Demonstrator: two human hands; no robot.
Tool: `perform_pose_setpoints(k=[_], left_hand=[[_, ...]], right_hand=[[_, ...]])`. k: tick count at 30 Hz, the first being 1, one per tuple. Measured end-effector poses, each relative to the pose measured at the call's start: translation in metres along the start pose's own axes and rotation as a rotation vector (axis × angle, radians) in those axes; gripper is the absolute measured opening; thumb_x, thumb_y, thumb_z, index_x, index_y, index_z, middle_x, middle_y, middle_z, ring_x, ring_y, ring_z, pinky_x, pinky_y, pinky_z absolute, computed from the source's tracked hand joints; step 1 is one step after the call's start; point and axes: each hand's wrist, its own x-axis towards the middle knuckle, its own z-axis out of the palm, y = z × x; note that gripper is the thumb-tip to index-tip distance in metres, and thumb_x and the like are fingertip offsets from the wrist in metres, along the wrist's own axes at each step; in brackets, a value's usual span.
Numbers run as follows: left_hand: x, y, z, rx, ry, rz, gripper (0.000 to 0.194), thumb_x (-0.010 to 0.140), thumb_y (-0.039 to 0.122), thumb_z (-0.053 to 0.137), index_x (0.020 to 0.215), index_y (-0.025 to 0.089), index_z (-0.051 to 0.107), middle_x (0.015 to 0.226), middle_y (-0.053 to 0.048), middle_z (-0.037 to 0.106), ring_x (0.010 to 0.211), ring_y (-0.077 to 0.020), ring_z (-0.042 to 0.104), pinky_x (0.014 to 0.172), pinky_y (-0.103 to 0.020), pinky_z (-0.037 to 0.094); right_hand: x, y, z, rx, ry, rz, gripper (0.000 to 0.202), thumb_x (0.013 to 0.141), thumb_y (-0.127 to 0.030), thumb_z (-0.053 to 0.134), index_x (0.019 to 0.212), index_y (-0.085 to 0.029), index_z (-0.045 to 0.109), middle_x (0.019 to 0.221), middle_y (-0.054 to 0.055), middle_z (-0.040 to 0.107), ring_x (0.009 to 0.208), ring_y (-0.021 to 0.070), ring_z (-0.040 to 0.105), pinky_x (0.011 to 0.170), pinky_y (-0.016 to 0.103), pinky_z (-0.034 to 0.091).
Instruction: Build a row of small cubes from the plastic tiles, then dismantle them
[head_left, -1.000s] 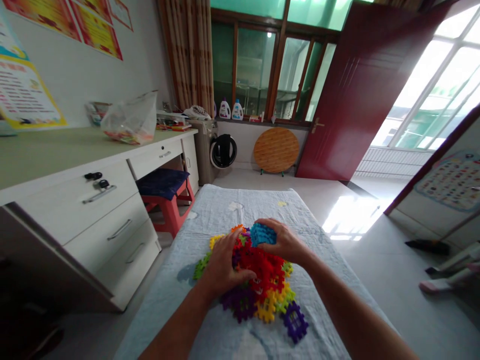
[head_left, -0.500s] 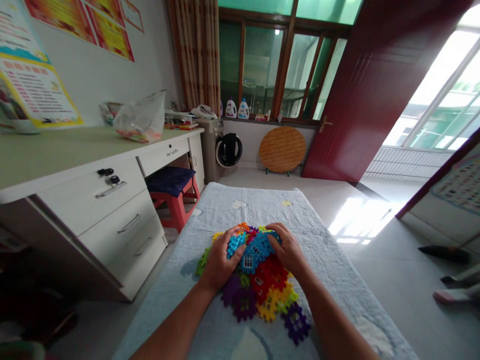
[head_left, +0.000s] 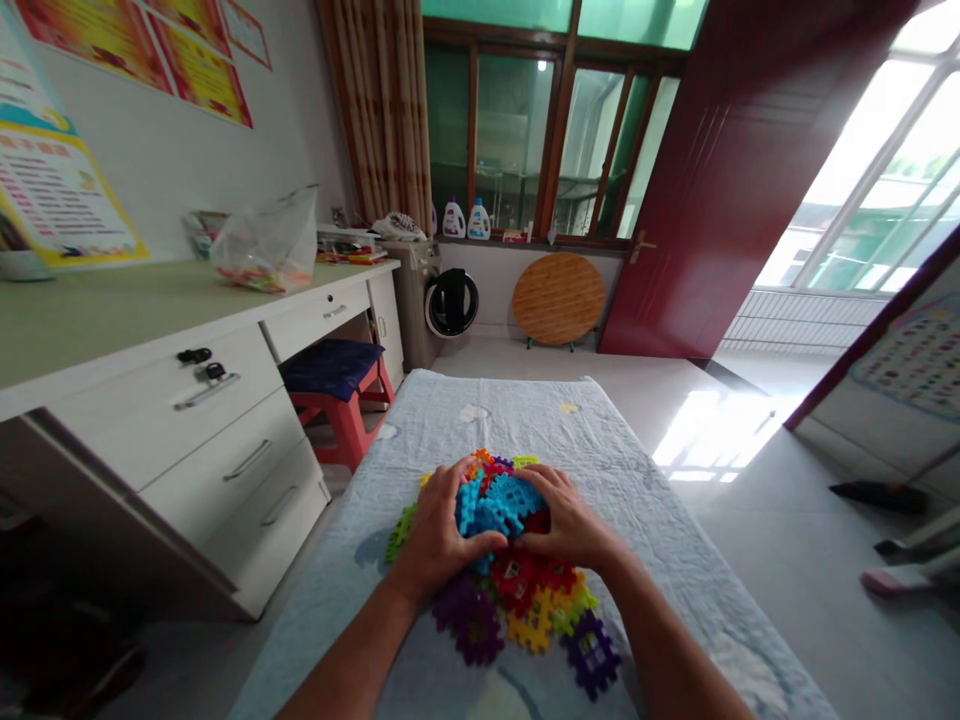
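Observation:
Several blue plastic interlocking blocks (head_left: pixel 501 505) with notched edges are gathered between my two hands, on top of a mixed pile. My left hand (head_left: pixel 441 530) curves around their left side, thumb across the front. From the right, my right hand (head_left: pixel 568 520) cups the same blocks, its thumb close to the left one. In front lie red blocks (head_left: pixel 525 580), yellow blocks (head_left: pixel 534 622) and dark purple blocks (head_left: pixel 472 622). A separate purple block (head_left: pixel 591 652) with a window pattern sits nearest me on the right. A green block (head_left: pixel 400 532) shows beside my left hand. My palms hide part of the pile.
The pile rests on a table covered with a pale blue cloth (head_left: pixel 607 450). To the left are a white desk (head_left: pixel 135 310) holding a plastic bag (head_left: pixel 270 245), and a red stool (head_left: pixel 345 425). A round wooden board (head_left: pixel 559 298) leans at the back wall.
Both hands have closed inward around the blue blocks, bringing the thumbs together at the front. The blue blocks are bunched closer, and the view has shifted slightly.

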Motion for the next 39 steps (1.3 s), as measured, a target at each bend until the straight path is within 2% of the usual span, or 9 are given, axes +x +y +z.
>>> perform_pose_setpoints(k=[6,12,15,18,21,25,29,34,39], left_hand=[[-0.002,-0.001,0.002,0.093,-0.161,0.165,0.107,0.063,0.056,0.075,0.149,0.026,0.02,0.143,-0.014,0.041,0.131,-0.0346,0.039,0.108,-0.052,0.034],[0.0,-0.006,0.015,0.11,-0.056,0.148,0.064,0.085,0.03,0.057,0.143,0.023,0.031,0.135,-0.012,0.051,0.126,-0.0269,0.047,0.107,-0.047,0.037],[0.003,-0.001,0.012,0.045,0.026,0.088,0.043,0.089,0.026,0.05,0.131,0.021,0.044,0.123,-0.011,0.058,0.117,-0.0236,0.054,0.101,-0.042,0.043],[0.005,0.007,0.003,-0.049,0.073,0.015,0.033,0.09,0.031,0.051,0.121,0.021,0.05,0.115,-0.009,0.06,0.109,-0.0219,0.057,0.096,-0.038,0.046],[0.005,0.011,-0.005,-0.125,0.104,-0.016,0.029,0.09,0.035,0.051,0.116,0.022,0.053,0.114,-0.007,0.059,0.109,-0.0213,0.056,0.096,-0.036,0.045],[0.005,0.011,-0.006,-0.16,0.116,-0.016,0.023,0.096,0.033,0.04,0.109,0.022,0.056,0.111,-0.006,0.058,0.11,-0.0196,0.054,0.098,-0.035,0.043],[0.006,0.002,-0.002,-0.087,0.084,0.002,0.034,0.093,0.041,0.044,0.122,0.023,0.051,0.126,-0.009,0.051,0.122,-0.0229,0.047,0.105,-0.039,0.038],[0.005,-0.016,0.001,0.207,-0.041,-0.004,0.091,0.064,0.067,0.068,0.138,0.024,0.04,0.14,-0.015,0.04,0.129,-0.036,0.038,0.106,-0.054,0.031],[0.004,-0.014,0.001,0.297,-0.194,0.011,0.09,0.061,0.07,0.068,0.133,0.02,0.047,0.127,-0.014,0.054,0.118,-0.0337,0.048,0.101,-0.049,0.038]], right_hand=[[0.006,0.003,0.007,0.063,0.171,0.077,0.044,0.067,-0.014,0.061,0.111,-0.021,0.06,0.104,0.005,0.062,0.096,0.0219,0.056,0.087,0.036,0.043],[0.009,0.007,0.005,0.152,0.305,0.17,0.018,0.083,-0.029,0.056,0.098,-0.02,0.061,0.083,0.001,0.061,0.076,0.0162,0.056,0.072,0.028,0.043],[0.008,0.01,0.003,0.195,0.308,0.133,0.018,0.085,-0.033,0.054,0.093,-0.02,0.063,0.089,0.003,0.063,0.081,0.0169,0.057,0.075,0.029,0.043],[0.005,0.012,-0.002,0.271,0.281,0.05,0.019,0.08,-0.026,0.055,0.096,-0.021,0.065,0.1,0.004,0.065,0.093,0.0193,0.058,0.084,0.031,0.043],[0.0,0.011,-0.01,0.367,0.211,0.037,0.024,0.078,-0.026,0.052,0.097,-0.022,0.067,0.095,0.002,0.067,0.09,0.0198,0.059,0.082,0.031,0.044],[-0.002,0.009,-0.012,0.448,0.205,0.114,0.03,0.085,-0.039,0.045,0.095,-0.022,0.068,0.089,0.002,0.068,0.083,0.0196,0.06,0.076,0.031,0.044],[0.002,0.021,-0.005,0.278,0.325,0.25,0.031,0.085,-0.046,0.049,0.098,-0.023,0.067,0.1,0.004,0.067,0.095,0.0219,0.06,0.087,0.035,0.043],[0.002,0.045,0.0,0.06,0.271,0.463,0.045,0.082,-0.054,0.052,0.109,-0.02,0.064,0.111,0.011,0.065,0.102,0.0265,0.06,0.09,0.04,0.044],[0.001,0.045,0.0,-0.034,0.192,0.479,0.051,0.086,-0.06,0.046,0.108,-0.019,0.067,0.105,0.013,0.066,0.097,0.0256,0.062,0.088,0.038,0.044]])
